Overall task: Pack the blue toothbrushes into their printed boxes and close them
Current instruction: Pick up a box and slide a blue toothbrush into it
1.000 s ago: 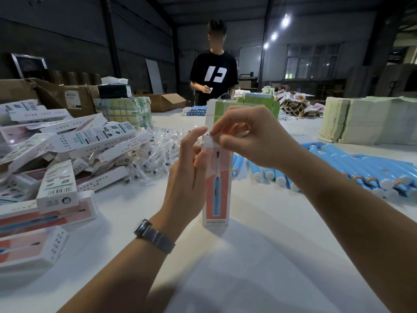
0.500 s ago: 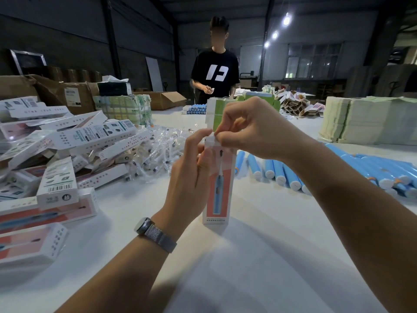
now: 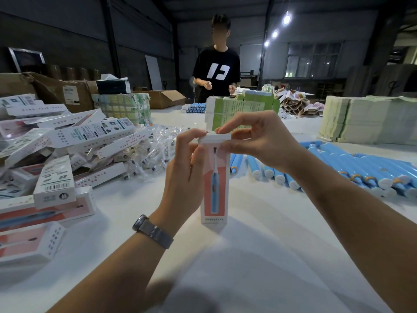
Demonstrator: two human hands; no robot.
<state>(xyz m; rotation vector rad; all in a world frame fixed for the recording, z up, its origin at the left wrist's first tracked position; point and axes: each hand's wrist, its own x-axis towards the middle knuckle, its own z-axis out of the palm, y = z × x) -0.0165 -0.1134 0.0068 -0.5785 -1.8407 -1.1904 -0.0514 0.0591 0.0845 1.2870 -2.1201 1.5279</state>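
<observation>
A printed toothbrush box (image 3: 214, 190), pink and red with a blue brush pictured on it, stands upright on the white table (image 3: 259, 233). My left hand (image 3: 184, 177) grips its left side near the top. My right hand (image 3: 259, 141) pinches the white top flap, which lies folded down over the opening. Whatever is inside the box is hidden. Rows of loose blue toothbrushes (image 3: 361, 168) lie on the table to the right.
A heap of packed printed boxes (image 3: 56, 159) fills the left side, with clear bagged parts (image 3: 155, 150) behind it. Green flat cartons (image 3: 239, 109) stand behind the held box. Pale stacked sheets (image 3: 365, 120) sit far right. A person (image 3: 216, 68) stands across the table.
My right hand has pressed the top flap down over the box's opening, and its fingers have shifted to the box's upper right corner. The box stays upright in my left hand.
</observation>
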